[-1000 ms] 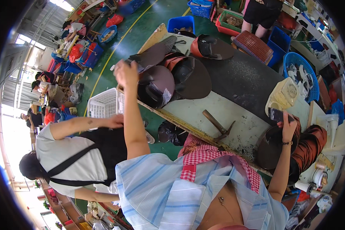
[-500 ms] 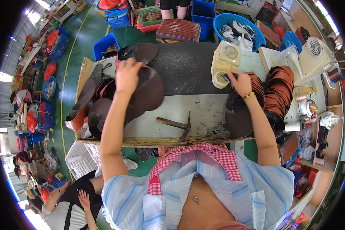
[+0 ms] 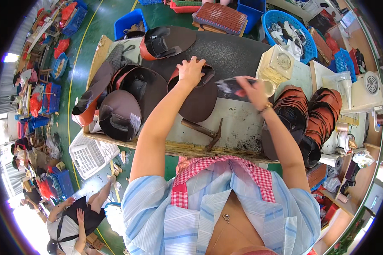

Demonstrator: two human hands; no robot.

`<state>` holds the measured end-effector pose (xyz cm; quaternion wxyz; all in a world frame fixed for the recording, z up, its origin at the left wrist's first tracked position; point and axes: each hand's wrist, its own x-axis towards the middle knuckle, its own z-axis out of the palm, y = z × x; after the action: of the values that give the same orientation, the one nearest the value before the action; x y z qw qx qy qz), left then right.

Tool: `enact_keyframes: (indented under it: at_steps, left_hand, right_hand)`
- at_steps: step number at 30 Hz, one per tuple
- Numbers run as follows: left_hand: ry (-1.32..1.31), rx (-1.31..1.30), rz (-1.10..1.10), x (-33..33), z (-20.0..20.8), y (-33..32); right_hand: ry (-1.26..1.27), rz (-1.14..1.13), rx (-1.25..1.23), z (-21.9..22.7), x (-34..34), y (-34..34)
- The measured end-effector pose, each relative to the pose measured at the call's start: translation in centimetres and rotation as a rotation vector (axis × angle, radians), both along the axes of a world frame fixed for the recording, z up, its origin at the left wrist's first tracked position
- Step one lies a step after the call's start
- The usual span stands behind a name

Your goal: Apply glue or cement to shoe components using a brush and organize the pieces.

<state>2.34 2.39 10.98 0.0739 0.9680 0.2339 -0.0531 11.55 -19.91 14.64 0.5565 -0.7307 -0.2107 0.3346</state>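
Observation:
My left hand (image 3: 191, 71) grips the upper edge of a dark brown leather piece (image 3: 200, 102), curved like a cap visor with a reddish-brown band. That piece lies partly on the black mat (image 3: 225, 51). To its right, my right hand (image 3: 253, 90) is closed around a dark brush-like tool (image 3: 227, 86), smeared by motion and pointing at the piece. Beside this hand stands a yellowed glue pot (image 3: 276, 63). A similar leather piece (image 3: 170, 40) rests at the mat's far left, and more brown pieces (image 3: 119, 108) are heaped left of my left forearm.
A hammer (image 3: 202, 129) lies near the bench's front edge (image 3: 166, 148). Nested stacks of brown pieces (image 3: 323, 114) stand at the right. Beyond the bench are a round blue basket (image 3: 268, 21) and a blue bin (image 3: 130, 23). Another person (image 3: 72, 221) is at lower left.
My left hand has brought the leather piece rightward, away from the left heap. My right hand has moved left from the glue pot toward the piece with the tool. The whole view has shifted.

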Motion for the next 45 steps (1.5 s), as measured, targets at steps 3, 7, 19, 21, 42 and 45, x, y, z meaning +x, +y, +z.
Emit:
enact_keyframes:
  at_steps: [3, 7, 19, 21, 42, 45]
  left_hand:
    - [-0.028, -0.025, -0.034, 0.4, -0.6, 0.5]
    - [-0.033, -0.038, -0.049, 0.0, -1.4, 0.9]
    - [-0.492, -0.397, -0.221, -1.9, 7.8, 7.3]
    - [-0.566, -0.229, -0.21, -3.1, 6.5, 3.9]
    - [-0.405, -0.242, 0.042, -7.3, -2.7, -1.7]
    - [-0.423, -0.165, 0.178, -6.7, -2.3, -4.6]
  right_hand:
    - [-0.521, 0.099, 0.07, -4.0, 0.9, 5.8]
    - [-0.993, 0.252, 0.114, -3.7, 0.4, 6.8]
    - [-0.918, -0.157, -0.303, 2.7, 4.7, -8.9]
    - [-1.093, -0.16, -0.342, 1.0, 3.8, -10.6]
    - [0.01, -0.324, -0.055, 0.7, 1.5, -7.9]
    - [0.084, -0.304, 0.116, -0.2, -1.8, -1.7]
